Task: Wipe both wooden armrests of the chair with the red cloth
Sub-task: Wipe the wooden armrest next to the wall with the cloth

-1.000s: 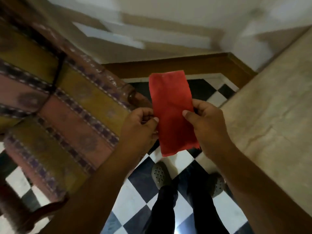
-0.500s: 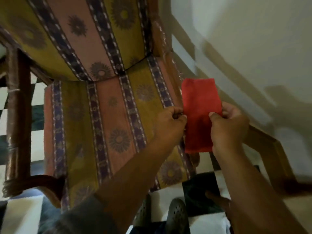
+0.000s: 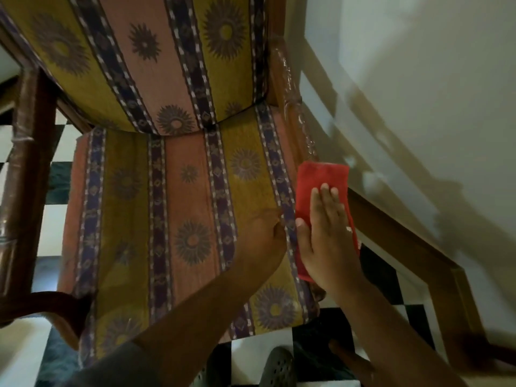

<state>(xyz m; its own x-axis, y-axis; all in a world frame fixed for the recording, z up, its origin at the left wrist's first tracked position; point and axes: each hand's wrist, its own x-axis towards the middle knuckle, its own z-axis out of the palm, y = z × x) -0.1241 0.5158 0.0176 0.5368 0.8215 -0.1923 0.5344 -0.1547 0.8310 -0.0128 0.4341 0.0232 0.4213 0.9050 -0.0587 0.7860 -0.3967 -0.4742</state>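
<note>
The red cloth point(image 3: 321, 180) lies folded over the front part of the chair's right wooden armrest point(image 3: 287, 88), whose glossy wood runs up beyond it. My right hand point(image 3: 324, 236) lies flat on the cloth, fingers together, thumb at its left edge. My left hand point(image 3: 262, 241) is curled shut just left of the cloth, over the striped seat cushion point(image 3: 167, 219), with a strip of fabric showing between them. The left wooden armrest point(image 3: 25, 163) runs down the far left of the view and is bare.
A white wall with a wooden skirting board point(image 3: 405, 241) stands close to the chair's right side. The floor point(image 3: 58, 213) is black-and-white check. My feet in grey perforated shoes point(image 3: 276, 367) stand just in front of the seat.
The cloth has gone from being held up between both hands to lying on the right armrest. My left hand has let go of it; my right hand has flattened onto it.
</note>
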